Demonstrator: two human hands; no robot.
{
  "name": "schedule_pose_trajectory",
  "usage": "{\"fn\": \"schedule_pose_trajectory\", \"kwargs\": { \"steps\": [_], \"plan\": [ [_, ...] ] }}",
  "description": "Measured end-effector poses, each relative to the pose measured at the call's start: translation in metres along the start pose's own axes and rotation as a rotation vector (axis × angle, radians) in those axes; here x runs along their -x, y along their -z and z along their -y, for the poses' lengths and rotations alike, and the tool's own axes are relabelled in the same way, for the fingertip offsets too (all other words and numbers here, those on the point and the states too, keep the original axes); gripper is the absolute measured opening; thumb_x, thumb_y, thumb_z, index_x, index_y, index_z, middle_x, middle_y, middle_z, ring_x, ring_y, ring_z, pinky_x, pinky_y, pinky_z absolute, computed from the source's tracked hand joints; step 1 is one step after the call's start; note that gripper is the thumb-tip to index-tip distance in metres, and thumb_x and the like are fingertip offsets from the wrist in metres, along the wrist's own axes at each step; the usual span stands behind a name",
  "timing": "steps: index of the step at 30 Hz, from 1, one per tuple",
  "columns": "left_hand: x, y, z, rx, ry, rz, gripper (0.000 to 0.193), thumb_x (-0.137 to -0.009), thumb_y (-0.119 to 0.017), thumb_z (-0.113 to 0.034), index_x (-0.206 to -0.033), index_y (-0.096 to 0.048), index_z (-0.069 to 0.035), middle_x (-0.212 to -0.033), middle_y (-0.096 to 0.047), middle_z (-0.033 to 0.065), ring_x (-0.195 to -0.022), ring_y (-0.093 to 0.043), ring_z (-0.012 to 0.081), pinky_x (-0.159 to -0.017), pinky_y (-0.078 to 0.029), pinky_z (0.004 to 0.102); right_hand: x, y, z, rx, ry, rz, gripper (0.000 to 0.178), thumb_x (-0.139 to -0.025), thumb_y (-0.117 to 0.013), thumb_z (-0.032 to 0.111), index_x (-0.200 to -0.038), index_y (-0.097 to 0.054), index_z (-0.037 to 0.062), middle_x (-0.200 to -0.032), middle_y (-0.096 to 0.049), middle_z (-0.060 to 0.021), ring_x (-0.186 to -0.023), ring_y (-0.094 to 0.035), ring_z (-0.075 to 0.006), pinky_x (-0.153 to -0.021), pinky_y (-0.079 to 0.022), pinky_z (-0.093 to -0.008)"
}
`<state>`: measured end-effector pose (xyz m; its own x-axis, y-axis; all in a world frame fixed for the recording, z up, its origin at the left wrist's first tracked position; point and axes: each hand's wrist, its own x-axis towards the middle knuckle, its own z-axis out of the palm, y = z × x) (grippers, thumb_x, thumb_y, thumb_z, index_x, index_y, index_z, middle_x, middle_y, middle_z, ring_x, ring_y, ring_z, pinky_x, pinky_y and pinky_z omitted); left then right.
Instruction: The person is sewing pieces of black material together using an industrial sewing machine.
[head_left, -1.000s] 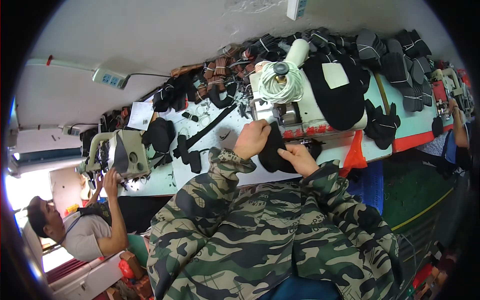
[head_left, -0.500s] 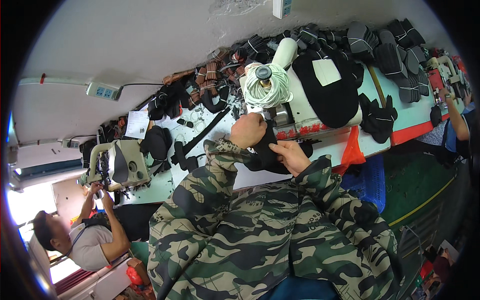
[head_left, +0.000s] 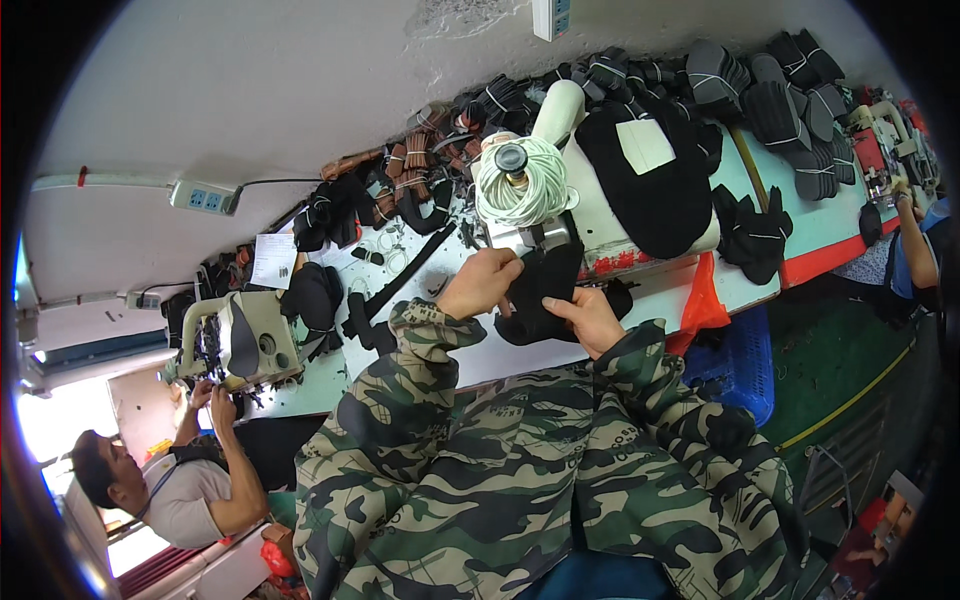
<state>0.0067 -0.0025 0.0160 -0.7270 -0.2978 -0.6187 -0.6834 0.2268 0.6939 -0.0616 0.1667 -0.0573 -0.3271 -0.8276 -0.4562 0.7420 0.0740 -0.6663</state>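
A black fabric piece (head_left: 546, 290) hangs between my two hands at the front of the sewing machine (head_left: 590, 200). My left hand (head_left: 482, 283) has its fingers closed on the piece's left edge. On its lower right part, my right hand (head_left: 588, 318) pinches it with the thumb on top; the fingers beneath are hidden. Just beyond the cloth, a coil of white cord (head_left: 522, 182) sits on the machine around a dark knob. Over the machine's body lies a larger black cloth (head_left: 625, 205) with a pale paper (head_left: 646, 146) on it.
Bundled black and brown pieces (head_left: 415, 165) line the wall side of the white table (head_left: 440, 358). Black strips (head_left: 405, 270) lie left of my hands. A red plastic bag (head_left: 703, 300) hangs at the table edge above a blue basket (head_left: 745, 365). A co-worker (head_left: 180, 485) works at another machine (head_left: 245, 340).
The black fabric has come out from the machine toward me and now shows more of its surface. My left hand has moved slightly nearer to me, and its fingers now point right.
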Motion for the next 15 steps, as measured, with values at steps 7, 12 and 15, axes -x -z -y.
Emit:
{"fn": "schedule_pose_trajectory", "kwargs": {
  "steps": [7,12,15],
  "plan": [
    [-0.011,-0.012,0.016,-0.295,-0.123,-0.277,0.022,-0.083,-0.047,-0.016,-0.082,-0.058,0.004,-0.056,-0.057,0.0133,-0.043,-0.058,0.0202,-0.044,-0.046,0.0306,0.001,-0.004,-0.003,0.056,0.009,-0.053,0.018,-0.082,-0.058,0.011,-0.086,-0.062,-0.0066,-0.079,-0.062,-0.0042,-0.068,-0.055,-0.0074,-0.063,-0.044,-0.0206],
    [-0.019,-0.012,0.014,-0.366,-0.114,-0.322,0.024,-0.083,-0.048,-0.017,-0.084,-0.059,0.004,-0.057,-0.058,0.0149,-0.043,-0.058,0.0222,-0.046,-0.047,0.0318,0.0,-0.01,0.003,0.028,0.014,-0.081,0.02,-0.083,-0.058,0.014,-0.082,-0.061,-0.0054,-0.071,-0.059,-0.0004,-0.062,-0.05,-0.005,-0.056,-0.04,-0.0208],
    [-0.023,-0.012,0.01,-0.37,-0.128,-0.312,0.024,-0.083,-0.048,-0.017,-0.084,-0.059,0.004,-0.057,-0.058,0.0153,-0.043,-0.058,0.0226,-0.047,-0.047,0.0322,-0.011,0.005,-0.014,0.114,0.04,-0.094,0.02,-0.083,-0.058,0.016,-0.081,-0.061,-0.0042,-0.07,-0.057,0.0007,-0.06,-0.047,-0.0044,-0.053,-0.037,-0.0206]
  ]
}}
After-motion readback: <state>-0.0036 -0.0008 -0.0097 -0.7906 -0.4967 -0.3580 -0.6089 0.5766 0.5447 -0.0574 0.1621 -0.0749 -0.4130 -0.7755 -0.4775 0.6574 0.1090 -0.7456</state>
